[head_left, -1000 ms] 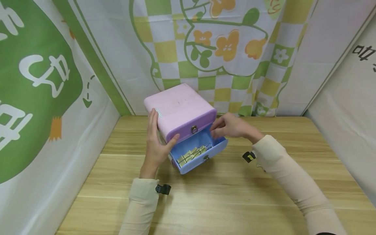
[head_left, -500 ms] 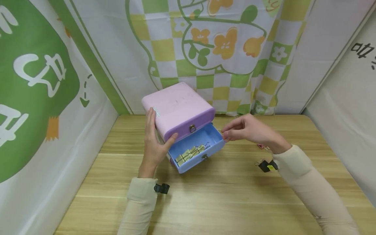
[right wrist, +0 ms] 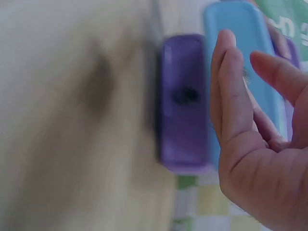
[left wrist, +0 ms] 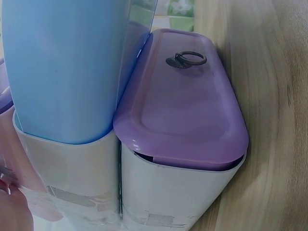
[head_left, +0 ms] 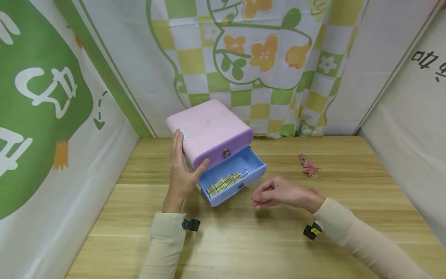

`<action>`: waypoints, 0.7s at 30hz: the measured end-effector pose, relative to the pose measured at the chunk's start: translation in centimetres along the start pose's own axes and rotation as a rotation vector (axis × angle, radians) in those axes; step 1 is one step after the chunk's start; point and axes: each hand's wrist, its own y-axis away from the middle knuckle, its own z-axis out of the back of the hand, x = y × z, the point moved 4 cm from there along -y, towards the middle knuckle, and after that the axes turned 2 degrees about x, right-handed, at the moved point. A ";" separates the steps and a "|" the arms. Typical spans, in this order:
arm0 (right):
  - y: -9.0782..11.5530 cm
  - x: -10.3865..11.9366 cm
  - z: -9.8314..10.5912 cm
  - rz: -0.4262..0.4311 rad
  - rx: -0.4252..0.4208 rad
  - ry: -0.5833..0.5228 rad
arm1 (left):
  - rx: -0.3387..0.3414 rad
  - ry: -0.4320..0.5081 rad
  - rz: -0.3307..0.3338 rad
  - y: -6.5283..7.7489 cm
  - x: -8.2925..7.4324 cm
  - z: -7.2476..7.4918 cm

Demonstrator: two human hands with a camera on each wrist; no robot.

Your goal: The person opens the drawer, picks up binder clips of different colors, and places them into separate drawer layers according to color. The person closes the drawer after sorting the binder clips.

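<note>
A small chest of drawers (head_left: 210, 126) with a pink top stands on the table, its blue middle drawer (head_left: 256, 173) pulled out. Several gold binder clips (head_left: 224, 183) lie along the front of that drawer. My left hand (head_left: 182, 176) holds the chest by its left front corner, fingers along the side and thumb over the front edge. In front of the blue drawer, my right hand (head_left: 278, 193) hovers with nothing between its fingers. The right wrist view shows its thumb standing apart from the fingers (right wrist: 236, 91). Below the blue drawer, the purple bottom drawer (left wrist: 185, 110) shows a ring pull.
Several pink binder clips (head_left: 309, 167) lie on the wooden table (head_left: 244, 248) right of the chest. A printed curtain (head_left: 240, 73) hangs behind the table, and cloth walls stand on both sides. Each sleeve cuff carries a small black camera.
My right hand has come away from the blue drawer's right end and moved down in front of it, uncovering the pink clips. My left hand stays on the chest.
</note>
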 end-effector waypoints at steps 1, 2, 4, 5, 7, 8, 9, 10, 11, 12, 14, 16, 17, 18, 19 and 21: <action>-0.4 -0.6 -0.3 -0.009 0.005 -0.026 | 0.000 -0.001 0.000 0.0 0.0 0.0; -0.8 -1.1 -0.6 -0.016 0.008 -0.053 | -0.001 -0.002 0.000 0.0 0.0 0.0; -1.7 -2.0 -1.2 -0.018 0.010 -0.104 | -0.001 -0.004 0.000 0.0 0.0 0.0; -2.0 -2.3 -1.4 -0.013 0.012 -0.132 | 0.000 -0.004 0.000 0.0 0.0 0.0; -2.7 -2.8 -1.9 -0.007 0.004 -0.187 | 0.002 -0.006 0.002 0.0 0.1 -0.1; -2.9 -3.0 -2.1 -0.005 0.002 -0.213 | 0.003 -0.005 0.000 0.0 0.1 -0.1; -3.2 -3.0 -2.3 -0.001 -0.003 -0.237 | 0.004 -0.003 0.000 0.0 0.1 -0.1; -3.4 -3.1 -2.4 0.002 -0.011 -0.261 | 0.005 -0.001 0.000 0.1 0.1 -0.1; -3.6 -3.1 -2.6 0.005 -0.020 -0.286 | 0.004 0.001 -0.003 0.1 0.1 -0.2; -3.9 -3.0 -2.7 0.006 -0.032 -0.312 | 0.004 0.003 -0.004 0.1 0.1 -0.2; -4.3 -2.9 -2.9 0.009 -0.053 -0.363 | 0.000 0.006 -0.010 0.1 0.0 -0.1; -4.6 -2.7 -3.0 0.010 -0.075 -0.406 | -0.005 0.005 -0.016 0.1 0.0 -0.1; -4.7 -2.7 -3.1 0.010 -0.083 -0.429 | -0.006 0.005 -0.017 0.1 0.0 -0.1; -4.8 -2.5 -3.1 0.008 -0.090 -0.445 | -0.007 0.003 -0.017 0.0 0.1 -0.1; -4.9 -2.4 -3.2 0.008 -0.095 -0.455 | -0.007 0.002 -0.017 0.0 0.1 -0.1; -5.0 -2.1 -3.3 0.009 -0.100 -0.467 | -0.008 0.002 -0.015 0.0 0.2 0.0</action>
